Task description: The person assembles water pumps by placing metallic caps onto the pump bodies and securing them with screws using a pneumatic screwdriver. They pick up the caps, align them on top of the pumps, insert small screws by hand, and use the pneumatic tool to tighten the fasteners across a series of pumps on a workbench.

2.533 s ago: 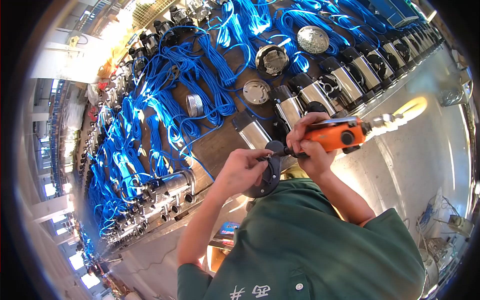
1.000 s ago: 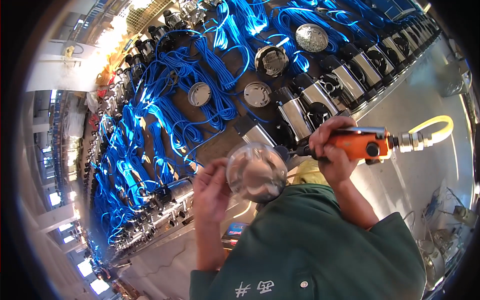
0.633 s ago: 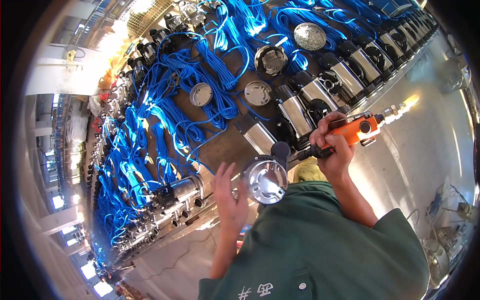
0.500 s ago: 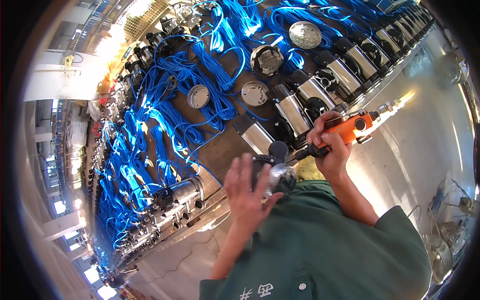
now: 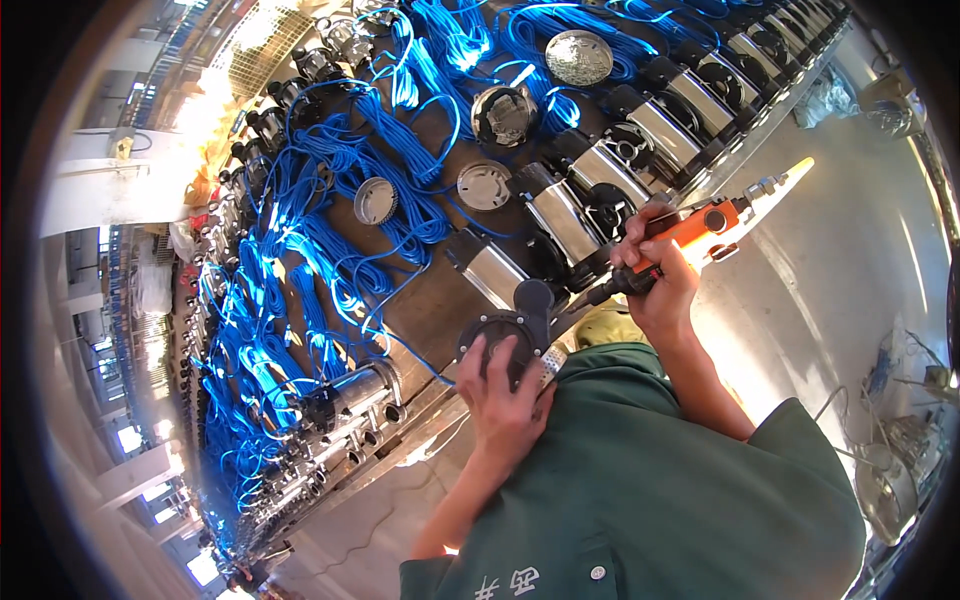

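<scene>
Right hand [image 5: 660, 278]: fingers gripping orange driver [image 5: 688, 234] | left hand [image 5: 505, 408]: fingers lying spread on black pump [image 5: 503, 329], seemingly touching metal ring [image 5: 549, 364] | pump: sitting by table's [image 5: 425, 312] near edge

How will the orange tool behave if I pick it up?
The orange tool in the right hand will probably stay rigid, as its body looks hard-cased. The yellow hose at its rear may tug or twist it. Its black nose could swing and knock things, since it juts past the hand.
</scene>
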Tool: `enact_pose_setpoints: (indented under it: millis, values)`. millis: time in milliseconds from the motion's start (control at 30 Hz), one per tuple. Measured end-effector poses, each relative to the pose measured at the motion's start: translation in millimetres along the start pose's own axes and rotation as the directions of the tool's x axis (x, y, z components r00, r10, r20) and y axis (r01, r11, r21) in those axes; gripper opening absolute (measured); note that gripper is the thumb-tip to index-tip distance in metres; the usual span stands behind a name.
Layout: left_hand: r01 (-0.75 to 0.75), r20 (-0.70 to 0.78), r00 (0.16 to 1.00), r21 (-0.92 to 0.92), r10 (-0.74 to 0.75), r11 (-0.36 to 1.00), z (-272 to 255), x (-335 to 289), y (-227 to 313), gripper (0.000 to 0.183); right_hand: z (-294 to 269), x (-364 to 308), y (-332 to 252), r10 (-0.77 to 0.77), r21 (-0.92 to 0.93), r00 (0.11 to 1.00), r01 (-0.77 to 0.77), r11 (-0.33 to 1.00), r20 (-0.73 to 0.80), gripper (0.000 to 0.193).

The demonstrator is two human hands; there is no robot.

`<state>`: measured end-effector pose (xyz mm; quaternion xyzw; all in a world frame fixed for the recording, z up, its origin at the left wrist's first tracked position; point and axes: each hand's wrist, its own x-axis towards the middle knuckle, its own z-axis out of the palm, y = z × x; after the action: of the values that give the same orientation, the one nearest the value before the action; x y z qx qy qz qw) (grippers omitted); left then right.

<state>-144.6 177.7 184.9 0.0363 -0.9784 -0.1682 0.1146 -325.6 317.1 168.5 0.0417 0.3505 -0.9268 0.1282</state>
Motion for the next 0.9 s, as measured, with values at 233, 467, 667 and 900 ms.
enact_pose_setpoints:
  millis: [233, 467, 667, 900]
  values:
    - [-0.123, 0.085, 0.99, 0.078, 0.116, 0.989, 6.2, 5.6, 6.8, 0.025, -2.9, 6.0, 5.2, 0.038, 0.035, 0.999, -0.037, 0.999, -0.032, 0.031]
    - [-0.098, 0.112, 0.986, -0.187, 0.12, 0.978, -17.0, 22.1, 18.6, 0.03, -4.0, 9.7, 11.2, 0.088, 0.105, 0.994, -0.081, 0.991, -0.061, 0.031]
    - [0.463, 0.21, 0.866, -0.679, -0.453, 0.57, -55.6, 38.2, -17.7, 0.025, -14.2, 13.9, 9.0, 0.043, 0.159, 0.992, -0.024, 0.987, -0.119, 0.03]
    - [0.156, 0.116, 0.983, -0.085, -0.145, 0.984, -41.1, 38.6, -20.9, 0.064, -18.6, 12.2, 9.6, 0.051, 0.166, 0.99, -0.029, 0.986, -0.128, 0.027]
